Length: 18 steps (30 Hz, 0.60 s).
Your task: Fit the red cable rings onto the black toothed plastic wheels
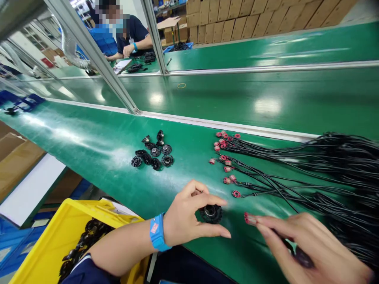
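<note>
Two hands work at the near edge of the green bench (97,146). Our left hand (185,215) pinches a black toothed wheel (211,213) between thumb and fingers. Our right hand (308,246) pinches a red-tipped wire end (249,218) just beside it — black cables (331,173) fan toward the right edge, spare wheels (154,154) lie mid-bench.
</note>
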Each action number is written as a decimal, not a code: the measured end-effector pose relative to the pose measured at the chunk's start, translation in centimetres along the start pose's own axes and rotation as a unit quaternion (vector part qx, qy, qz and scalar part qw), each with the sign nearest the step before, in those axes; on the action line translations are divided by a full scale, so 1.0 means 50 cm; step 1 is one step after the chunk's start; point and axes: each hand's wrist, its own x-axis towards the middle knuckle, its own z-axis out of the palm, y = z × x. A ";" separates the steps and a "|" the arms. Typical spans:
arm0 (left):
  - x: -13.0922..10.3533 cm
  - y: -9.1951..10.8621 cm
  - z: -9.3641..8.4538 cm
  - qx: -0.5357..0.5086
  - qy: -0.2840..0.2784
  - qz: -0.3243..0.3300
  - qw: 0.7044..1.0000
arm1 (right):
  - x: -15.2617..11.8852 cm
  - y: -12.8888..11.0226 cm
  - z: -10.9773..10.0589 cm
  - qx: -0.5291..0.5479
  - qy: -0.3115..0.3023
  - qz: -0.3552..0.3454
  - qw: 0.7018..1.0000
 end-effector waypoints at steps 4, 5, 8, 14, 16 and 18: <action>-0.004 -0.010 0.026 0.013 -0.024 -0.001 1.000 | 0.001 -0.026 0.017 -0.161 -0.040 -0.183 0.969; -0.004 -0.014 0.033 0.002 -0.036 -0.012 0.999 | 0.003 -0.027 0.021 -0.185 -0.049 -0.205 0.960; -0.004 -0.025 0.050 -0.051 -0.084 -0.070 0.993 | 0.005 -0.016 0.030 -0.253 -0.076 -0.244 0.933; -0.004 -0.041 0.060 -0.099 -0.148 -0.106 0.978 | -0.004 0.013 0.036 -0.332 -0.136 -0.256 0.897; -0.005 -0.045 0.060 -0.087 -0.165 -0.084 0.979 | -0.005 0.013 0.034 -0.342 -0.149 -0.262 0.890; -0.005 -0.048 0.060 -0.070 -0.181 -0.051 0.980 | -0.004 0.012 0.032 -0.345 -0.158 -0.270 0.885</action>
